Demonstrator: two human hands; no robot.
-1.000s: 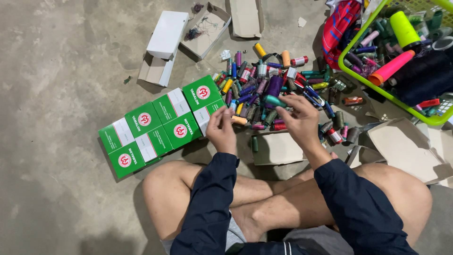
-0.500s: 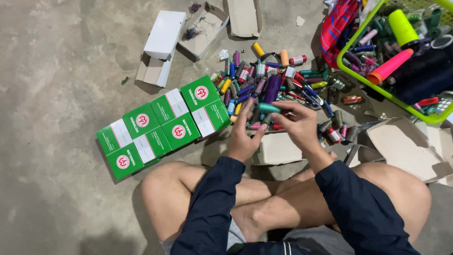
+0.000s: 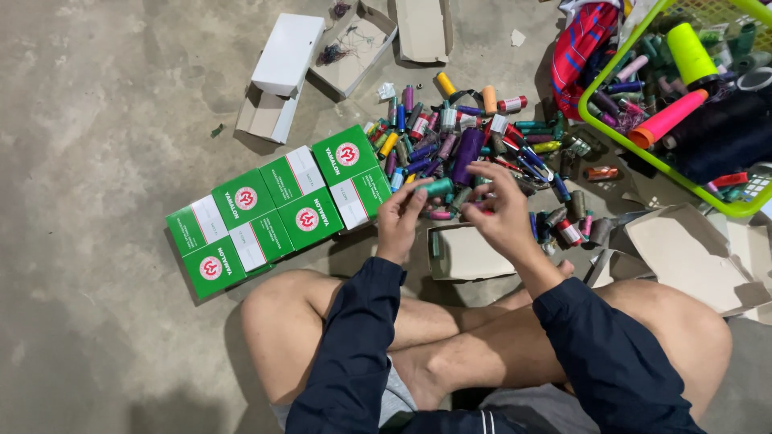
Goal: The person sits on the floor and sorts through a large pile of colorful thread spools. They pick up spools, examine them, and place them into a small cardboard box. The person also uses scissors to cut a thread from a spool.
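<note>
We sit cross-legged on the concrete floor (image 3: 96, 96) and hold a teal thread spool (image 3: 438, 186) between both hands: the left hand (image 3: 400, 219) pinches its near end with fingers curled, and the right hand (image 3: 503, 210) closes its fingertips round the other end, so both are gripping it just above the open cardboard box (image 3: 465, 253) that lies right below them. We judge the step in hand to be picking one spool out of the heap and readying it for that box; the next move calls for a steady lowering into the box's narrow opening without knocking its flaps. The spool looks small, cylindrical, wound smooth in blue-green thread. Just beyond the hands spreads the pile of mixed spools (image 3: 470, 145); to the left of the left hand sit the green boxes (image 3: 273, 210); far right stands a green basket (image 3: 643, 153).
</note>
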